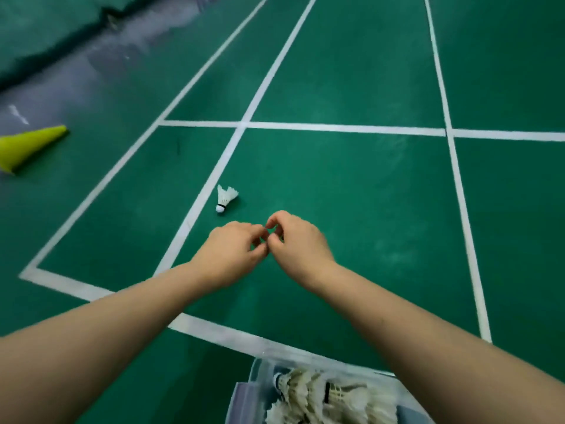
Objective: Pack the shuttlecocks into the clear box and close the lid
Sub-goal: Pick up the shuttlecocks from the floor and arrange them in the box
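Shuttlecocks [318, 393] lie piled in the clear box [258, 374] at the near edge of view. A single shuttlecock [225, 199] lies on the green court floor [351, 194], just beyond the hands. The left hand [227, 254] and right hand [298, 243] meet with fingers curled and fingertips touching; whether they pinch anything cannot be told. A yellow cone [27, 148] lies on its side, far left.

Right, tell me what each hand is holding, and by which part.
Nothing visible. The left hand and right hand have curled fingers meeting tip to tip, with no object showing between them. The loose shuttlecock lies untouched on the floor beyond.
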The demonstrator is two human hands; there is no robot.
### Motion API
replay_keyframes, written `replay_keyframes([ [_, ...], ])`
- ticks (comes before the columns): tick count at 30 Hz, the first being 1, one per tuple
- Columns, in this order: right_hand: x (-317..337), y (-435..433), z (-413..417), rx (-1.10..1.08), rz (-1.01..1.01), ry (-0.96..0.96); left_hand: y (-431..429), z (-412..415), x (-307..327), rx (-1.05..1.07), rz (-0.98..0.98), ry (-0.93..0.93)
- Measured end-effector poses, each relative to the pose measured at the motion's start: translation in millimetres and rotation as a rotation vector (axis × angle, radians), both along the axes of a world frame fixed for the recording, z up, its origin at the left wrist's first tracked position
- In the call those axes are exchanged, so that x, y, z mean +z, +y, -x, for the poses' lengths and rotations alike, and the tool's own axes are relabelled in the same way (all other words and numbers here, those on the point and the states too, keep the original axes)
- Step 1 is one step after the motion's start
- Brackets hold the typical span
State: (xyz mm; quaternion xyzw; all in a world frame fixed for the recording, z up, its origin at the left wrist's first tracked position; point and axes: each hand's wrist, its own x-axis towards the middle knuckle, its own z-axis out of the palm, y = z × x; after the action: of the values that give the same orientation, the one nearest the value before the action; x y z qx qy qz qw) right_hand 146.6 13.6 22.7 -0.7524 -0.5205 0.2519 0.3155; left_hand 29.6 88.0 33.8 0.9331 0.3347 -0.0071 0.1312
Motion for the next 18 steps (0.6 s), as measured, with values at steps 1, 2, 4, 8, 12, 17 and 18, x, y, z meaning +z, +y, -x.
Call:
replay_keyframes([
  [1,8,7,-3,0.03,0.027,-0.058,10,-4,10,0.047,-0.011,0.063],
  [2,16,12,-5,0.057,0.057,-0.126,19,-8,19,0.085,-0.033,0.122],
  [4,26,20,-7,0.064,0.093,-0.22,35,-12,27,0.15,-0.09,0.174],
  [8,25,50,-4,0.084,0.07,-0.333,68,-12,9,0.236,-0.176,0.242],
  [12,-7,76,6,0.057,0.167,-0.343,118,-5,-39,0.321,-0.151,0.266],
  [17,-54,108,39,0.018,0.29,-0.316,180,8,-112,0.358,0.019,0.263],
  [18,-62,115,46,0.007,0.306,-0.31,189,9,-124,0.343,0.027,0.256],
])
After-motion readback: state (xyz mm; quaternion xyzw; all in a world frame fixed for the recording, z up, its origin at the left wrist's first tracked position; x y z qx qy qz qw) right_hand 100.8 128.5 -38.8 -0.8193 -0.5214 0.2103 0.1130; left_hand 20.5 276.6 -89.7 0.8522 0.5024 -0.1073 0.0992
